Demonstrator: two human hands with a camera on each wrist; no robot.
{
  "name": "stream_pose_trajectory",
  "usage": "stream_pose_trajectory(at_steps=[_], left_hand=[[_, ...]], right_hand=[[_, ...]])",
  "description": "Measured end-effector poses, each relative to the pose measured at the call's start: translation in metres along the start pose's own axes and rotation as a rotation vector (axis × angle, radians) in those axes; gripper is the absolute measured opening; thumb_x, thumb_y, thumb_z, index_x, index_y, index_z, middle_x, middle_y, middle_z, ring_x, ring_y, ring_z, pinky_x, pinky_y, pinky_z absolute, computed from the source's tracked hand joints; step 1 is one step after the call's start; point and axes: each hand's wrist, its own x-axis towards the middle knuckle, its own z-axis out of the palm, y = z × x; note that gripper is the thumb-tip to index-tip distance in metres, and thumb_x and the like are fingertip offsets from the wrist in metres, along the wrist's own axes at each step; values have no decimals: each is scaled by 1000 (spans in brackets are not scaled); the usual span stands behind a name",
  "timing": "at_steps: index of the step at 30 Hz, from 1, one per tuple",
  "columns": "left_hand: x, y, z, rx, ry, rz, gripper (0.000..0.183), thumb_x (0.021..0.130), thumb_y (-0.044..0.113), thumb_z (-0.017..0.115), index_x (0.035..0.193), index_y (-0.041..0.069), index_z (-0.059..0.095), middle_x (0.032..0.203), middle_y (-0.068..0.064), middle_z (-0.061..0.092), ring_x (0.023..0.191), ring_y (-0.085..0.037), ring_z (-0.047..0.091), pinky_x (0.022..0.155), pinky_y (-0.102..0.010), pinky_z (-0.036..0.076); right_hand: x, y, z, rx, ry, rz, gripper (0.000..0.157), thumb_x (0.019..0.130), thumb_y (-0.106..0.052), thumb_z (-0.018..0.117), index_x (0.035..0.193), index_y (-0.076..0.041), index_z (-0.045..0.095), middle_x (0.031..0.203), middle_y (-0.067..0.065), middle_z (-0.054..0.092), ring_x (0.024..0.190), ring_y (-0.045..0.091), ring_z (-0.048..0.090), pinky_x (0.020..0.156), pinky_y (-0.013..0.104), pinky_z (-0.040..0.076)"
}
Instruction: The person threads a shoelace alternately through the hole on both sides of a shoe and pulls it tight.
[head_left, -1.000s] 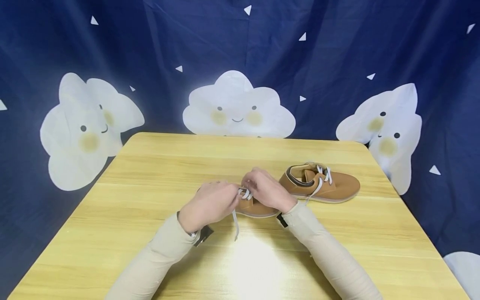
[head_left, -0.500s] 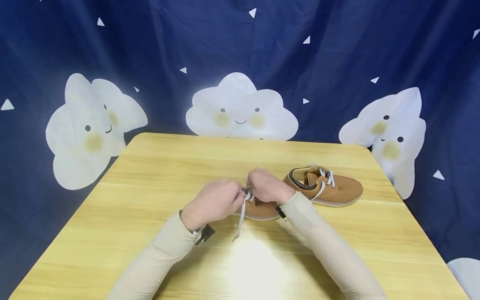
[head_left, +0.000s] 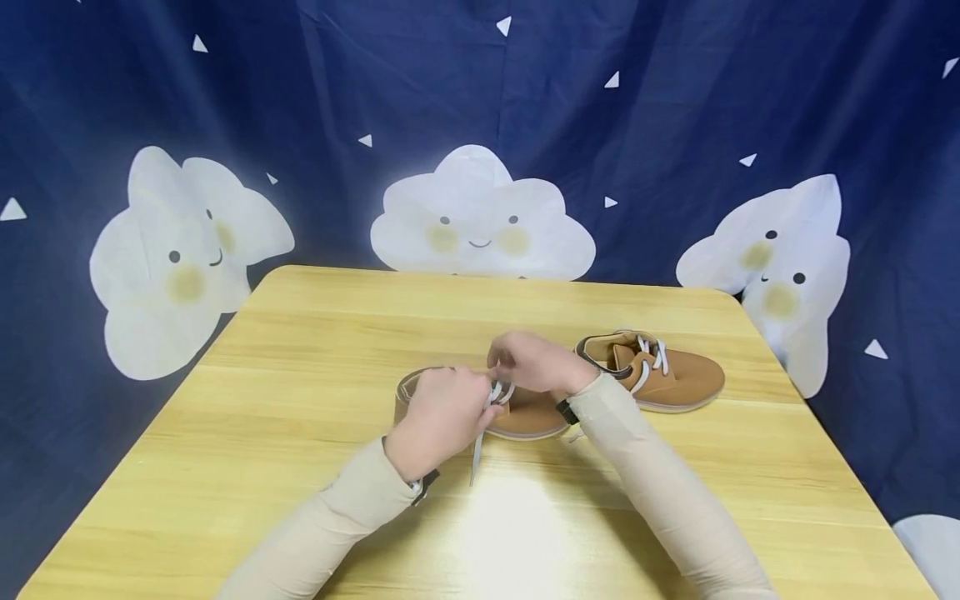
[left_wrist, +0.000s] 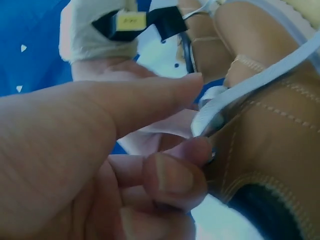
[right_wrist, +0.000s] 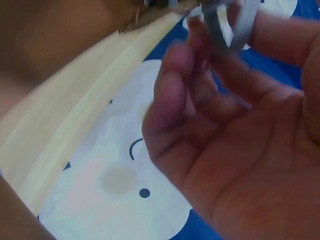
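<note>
A tan lace-up shoe point(head_left: 528, 412) lies on the table under both hands, its toe pointing right. My left hand point(head_left: 442, 412) is over its lacing, thumb held apart from the fingers. In the left wrist view, the white shoelace point(left_wrist: 265, 75) runs into the eyelet edge, with the index fingertip right at it. On the far side of the lacing, my right hand point(head_left: 536, 362) holds a loop of shoelace point(right_wrist: 232, 30) between thumb and index finger. One lace end hangs down the shoe's near side. The left hand partly hides the shoe's heel opening.
A matching tan shoe point(head_left: 682, 379) with white laces stands just behind and right of the right wrist. Both are on a light wooden table point(head_left: 300, 350). A dark blue curtain point(head_left: 315, 100) with white clouds hangs behind the table's far edge.
The left hand has turned and shifted slightly right, its thumb spreading from the fingers and the shoe's heel opening coming into view. The right hand stays near the lacing, its fingers shifted slightly.
</note>
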Motion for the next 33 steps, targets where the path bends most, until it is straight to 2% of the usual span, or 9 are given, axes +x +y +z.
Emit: stream_pose_trajectory(at_steps=[3, 9, 12, 15, 18, 21, 25, 29, 33], left_hand=[[1, 4, 6, 51, 49, 8, 45, 89, 54, 76, 66, 20, 59, 52, 7, 41, 45, -8, 36, 38, -23, 29], [0, 5, 12, 87, 147, 11, 43, 91, 35, 77, 61, 20, 50, 53, 8, 40, 46, -6, 32, 37, -19, 24], [0, 1, 9, 54, 105, 18, 43, 90, 29, 75, 59, 20, 47, 53, 8, 40, 47, -6, 32, 37, -20, 27], [2, -4, 3, -63, -9, -5, 42, 92, 25, 69, 58, 21, 43, 55, 7, 39, 48, -9, 35, 38, -24, 33], [3, -11, -3, -201, -86, -49, 43, 91, 22, 65, 55, 23, 40, 54, 7, 38, 49, -11, 38, 41, -27, 34], [4, -14, -6, -292, -98, -56, 45, 88, 19, 63, 53, 24, 36, 52, 9, 34, 48, -10, 37, 41, -27, 33], [4, -16, -7, -357, -96, -8, 48, 86, 15, 63, 50, 25, 33, 50, 12, 26, 47, -6, 30, 42, -24, 28], [3, -17, -8, -405, -109, -3, 47, 85, 12, 65, 51, 24, 35, 48, 13, 25, 46, -5, 28, 42, -22, 25], [4, -15, -6, -387, -77, -13, 30, 87, 11, 70, 64, 17, 50, 53, 9, 37, 48, -7, 37, 43, -23, 30]], right_hand=[[-1, 5, -3, -4, 7, -80, 8, 94, -1, 68, 97, 1, 74, 90, 12, 74, 74, 15, 62, 71, 28, 55], [2, 6, -3, -21, 33, -127, 14, 89, 6, 67, 91, -3, 78, 91, 10, 78, 82, 17, 71, 78, 30, 60], [3, 5, -2, -28, 32, -108, 19, 88, 10, 63, 86, -4, 77, 86, 7, 76, 78, 15, 67, 76, 29, 58], [3, 3, -1, -17, 8, -50, 23, 87, 12, 56, 84, -3, 73, 82, 6, 71, 75, 14, 61, 74, 30, 56], [4, 2, 1, -2, -39, 45, 21, 94, 6, 50, 92, -2, 69, 88, 7, 68, 79, 16, 60, 78, 32, 55], [5, 2, 1, 3, -91, 115, 21, 103, -4, 46, 100, -2, 66, 91, 7, 66, 81, 16, 59, 79, 31, 54], [8, 3, 0, -5, -130, 133, 22, 107, -12, 46, 98, -3, 64, 84, 5, 60, 73, 16, 54, 69, 27, 48], [12, 5, 0, 37, -112, 154, 26, 104, -16, 48, 82, -10, 61, 74, -2, 52, 64, 12, 47, 60, 24, 40], [13, 7, 0, 83, -53, 176, 33, 96, -16, 51, 63, -19, 48, 60, -7, 42, 54, 9, 37, 51, 23, 33]])
